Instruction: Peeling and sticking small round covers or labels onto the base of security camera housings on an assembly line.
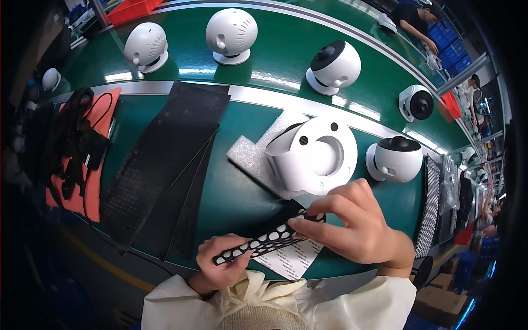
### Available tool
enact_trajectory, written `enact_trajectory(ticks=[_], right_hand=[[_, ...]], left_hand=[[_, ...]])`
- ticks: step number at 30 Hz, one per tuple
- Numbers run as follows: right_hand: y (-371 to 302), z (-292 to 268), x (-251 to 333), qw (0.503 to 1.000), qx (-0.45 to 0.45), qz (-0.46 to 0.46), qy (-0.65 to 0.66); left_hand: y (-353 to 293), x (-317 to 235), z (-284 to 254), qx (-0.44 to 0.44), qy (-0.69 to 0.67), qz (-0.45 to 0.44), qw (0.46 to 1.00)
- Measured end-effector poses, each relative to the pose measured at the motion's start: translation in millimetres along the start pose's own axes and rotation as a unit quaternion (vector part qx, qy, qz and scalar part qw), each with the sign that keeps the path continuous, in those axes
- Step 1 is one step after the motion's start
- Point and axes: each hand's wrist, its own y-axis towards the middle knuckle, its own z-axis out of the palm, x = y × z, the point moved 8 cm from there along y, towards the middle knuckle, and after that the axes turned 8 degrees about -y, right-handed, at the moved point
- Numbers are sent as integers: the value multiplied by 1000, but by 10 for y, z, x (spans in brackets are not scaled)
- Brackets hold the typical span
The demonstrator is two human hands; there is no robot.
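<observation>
My left hand is closed on the near end of a bent black sticker sheet with rows of white round dots. At the sheet's far end, the thumb and forefinger of my right hand pinch its edge; anything small between the fingertips is hidden. White printed paper shows below the sheet; whether it is the same piece I cannot tell. Just beyond my hands, a white camera housing lies tipped on a pale foam block. Its ring-shaped base faces me, with two dark round spots on it.
Black sheets and an orange pad with black cables lie to the left. A white camera stands at right. Several more line the green conveyor beyond a metal rail. Black mesh strips lie far right. Other people work farther off.
</observation>
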Motion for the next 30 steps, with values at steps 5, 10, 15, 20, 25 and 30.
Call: enact_trajectory(ticks=[5,10,15,20,25,30], right_hand=[[-8,76,-66,999,-10,-6,35],[-114,103,19,995,-95,-43,-10],[-350,111,91,975,-195,-100,-43],[-348,-24,-77,987,-154,-35,30],[-308,69,-754,924,-88,264,262],[-282,195,-742,903,-58,274,326]], left_hand=[[6,68,11,-12,-17,-29,999],[11,79,-1,-15,-43,-31,999],[49,69,52,-3,-56,-40,998],[11,114,-2,-24,-67,-68,995],[13,116,62,8,-63,-53,997],[18,107,74,10,-60,-56,997]])
